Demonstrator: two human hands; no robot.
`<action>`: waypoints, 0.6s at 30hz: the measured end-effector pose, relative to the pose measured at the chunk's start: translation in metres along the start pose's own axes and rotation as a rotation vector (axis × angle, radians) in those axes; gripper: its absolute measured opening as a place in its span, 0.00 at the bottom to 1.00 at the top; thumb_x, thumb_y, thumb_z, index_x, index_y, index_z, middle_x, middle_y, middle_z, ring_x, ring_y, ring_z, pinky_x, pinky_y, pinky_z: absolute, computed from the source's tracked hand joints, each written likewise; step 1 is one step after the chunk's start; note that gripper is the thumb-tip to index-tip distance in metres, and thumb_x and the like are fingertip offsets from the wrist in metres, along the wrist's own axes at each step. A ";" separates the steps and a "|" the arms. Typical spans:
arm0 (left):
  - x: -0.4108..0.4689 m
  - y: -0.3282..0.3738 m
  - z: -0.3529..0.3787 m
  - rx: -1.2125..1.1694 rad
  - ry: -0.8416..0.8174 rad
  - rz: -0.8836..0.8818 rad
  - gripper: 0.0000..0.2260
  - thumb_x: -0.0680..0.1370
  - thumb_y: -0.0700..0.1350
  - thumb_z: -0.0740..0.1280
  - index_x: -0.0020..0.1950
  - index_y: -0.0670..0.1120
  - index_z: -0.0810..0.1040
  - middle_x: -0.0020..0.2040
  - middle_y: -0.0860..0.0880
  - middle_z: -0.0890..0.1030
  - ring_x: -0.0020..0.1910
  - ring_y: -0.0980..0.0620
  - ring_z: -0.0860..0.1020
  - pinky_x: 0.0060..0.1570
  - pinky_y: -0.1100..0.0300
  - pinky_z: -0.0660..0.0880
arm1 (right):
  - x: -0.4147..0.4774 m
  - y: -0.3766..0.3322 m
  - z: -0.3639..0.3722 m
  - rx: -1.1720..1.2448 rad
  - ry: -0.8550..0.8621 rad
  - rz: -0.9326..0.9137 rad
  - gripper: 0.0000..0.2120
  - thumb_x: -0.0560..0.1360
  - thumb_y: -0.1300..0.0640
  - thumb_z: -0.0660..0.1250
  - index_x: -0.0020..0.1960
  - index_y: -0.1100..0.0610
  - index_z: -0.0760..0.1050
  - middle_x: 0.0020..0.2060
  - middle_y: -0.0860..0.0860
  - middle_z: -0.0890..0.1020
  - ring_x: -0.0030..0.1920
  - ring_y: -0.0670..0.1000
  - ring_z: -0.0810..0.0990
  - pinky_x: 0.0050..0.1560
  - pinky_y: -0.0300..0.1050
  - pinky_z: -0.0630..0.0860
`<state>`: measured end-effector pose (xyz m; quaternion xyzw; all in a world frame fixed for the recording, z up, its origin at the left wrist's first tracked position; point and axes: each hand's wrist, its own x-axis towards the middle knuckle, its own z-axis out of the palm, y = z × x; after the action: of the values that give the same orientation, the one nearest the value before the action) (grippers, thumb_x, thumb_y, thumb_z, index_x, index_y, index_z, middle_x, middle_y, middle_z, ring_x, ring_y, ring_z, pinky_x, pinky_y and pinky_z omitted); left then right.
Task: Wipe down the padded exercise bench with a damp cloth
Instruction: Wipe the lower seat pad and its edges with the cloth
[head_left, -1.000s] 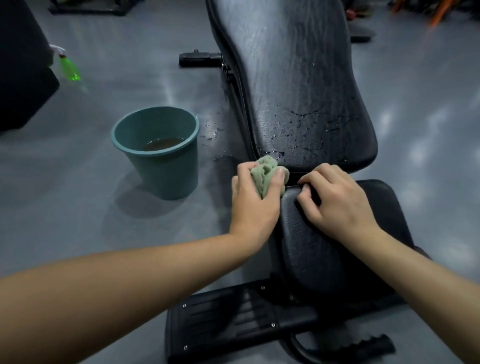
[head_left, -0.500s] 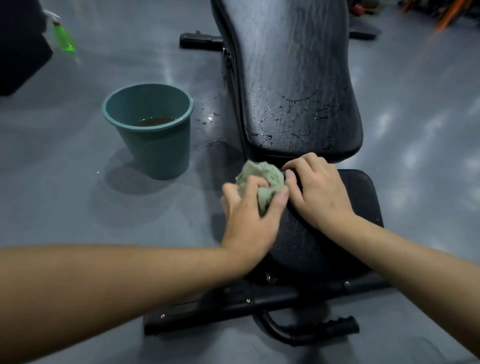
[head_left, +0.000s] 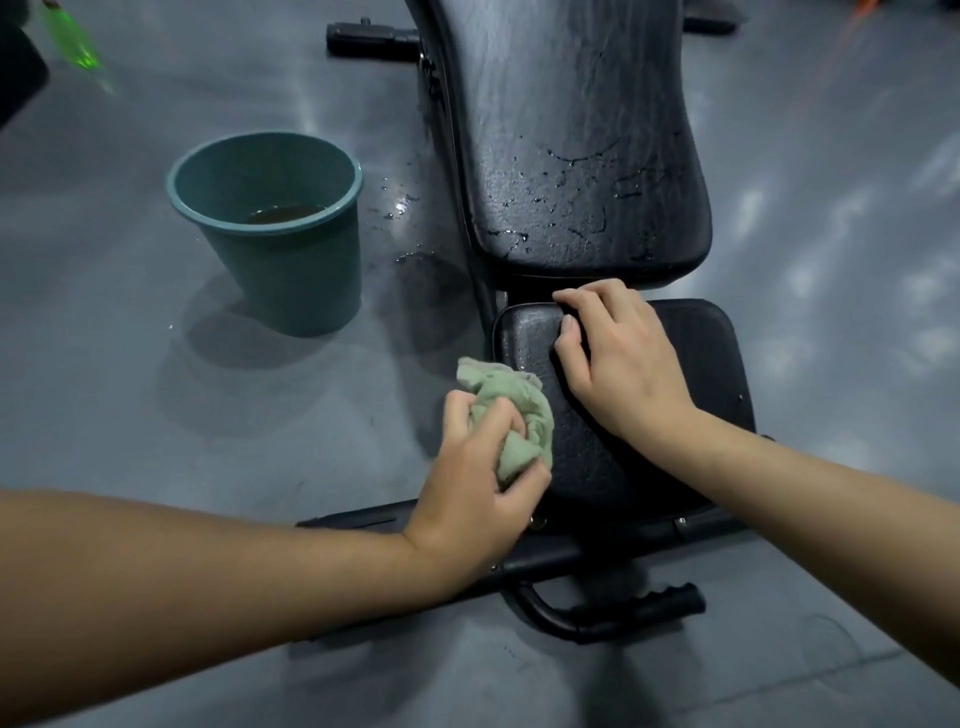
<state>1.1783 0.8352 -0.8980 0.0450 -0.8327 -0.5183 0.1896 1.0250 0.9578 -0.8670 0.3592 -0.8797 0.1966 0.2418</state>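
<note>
Crumpled pale green cloth (head_left: 511, 415), bunched in the left hand (head_left: 467, 483) and pressed against the left side edge of the black seat pad (head_left: 701, 364) of the bench (head_left: 571, 551). The left fingers (head_left: 496, 418) are curled closely round the cloth, with the thumb underneath; loose folds stick out beyond the fingertips. The right hand (head_left: 618, 353) rests on top of the seat pad, just right of the cloth. Its fingers (head_left: 587, 299) are bent and hooked over the pad's far edge, in the gap before the back pad (head_left: 571, 156), and the thumb lies flat on the padding.

Beyond the right fingers, the back pad's cracked surface carries beads and streaks of water near its lower end. Behind both wrists runs the bench's black metal crossbar, with a ribbed black handle (head_left: 639, 608) below it.

Well to the left of the left fingers and farther away, a teal bucket (head_left: 291, 270) stands upright on the grey floor (head_left: 156, 415); it holds a shallow layer of dark liquid (head_left: 283, 213). Water drops (head_left: 397, 208) spot the floor between the bucket and the bench. A green spray bottle (head_left: 72, 47), blurred, appears at the upper left corner.
</note>
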 end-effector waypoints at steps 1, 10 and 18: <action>-0.004 -0.001 0.002 -0.013 -0.017 -0.003 0.07 0.73 0.47 0.67 0.44 0.51 0.69 0.51 0.52 0.66 0.48 0.58 0.72 0.49 0.68 0.71 | 0.000 0.000 0.000 -0.005 0.003 0.001 0.17 0.81 0.54 0.59 0.62 0.61 0.79 0.53 0.58 0.78 0.52 0.60 0.78 0.57 0.55 0.74; 0.099 0.000 -0.012 0.038 0.201 -0.074 0.10 0.79 0.49 0.71 0.50 0.50 0.69 0.49 0.47 0.70 0.43 0.67 0.72 0.47 0.72 0.69 | 0.000 0.000 0.001 -0.026 0.010 -0.010 0.17 0.80 0.55 0.60 0.62 0.62 0.79 0.54 0.58 0.79 0.52 0.60 0.78 0.57 0.56 0.74; 0.040 -0.004 0.001 0.119 0.125 0.039 0.11 0.75 0.57 0.62 0.53 0.55 0.66 0.53 0.50 0.64 0.46 0.45 0.75 0.48 0.46 0.77 | 0.000 0.001 0.001 -0.012 0.025 -0.019 0.16 0.80 0.55 0.60 0.62 0.62 0.79 0.53 0.58 0.79 0.51 0.61 0.78 0.57 0.55 0.74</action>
<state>1.1405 0.8236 -0.8913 0.0723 -0.8492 -0.4604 0.2482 1.0240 0.9576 -0.8680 0.3636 -0.8744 0.1934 0.2567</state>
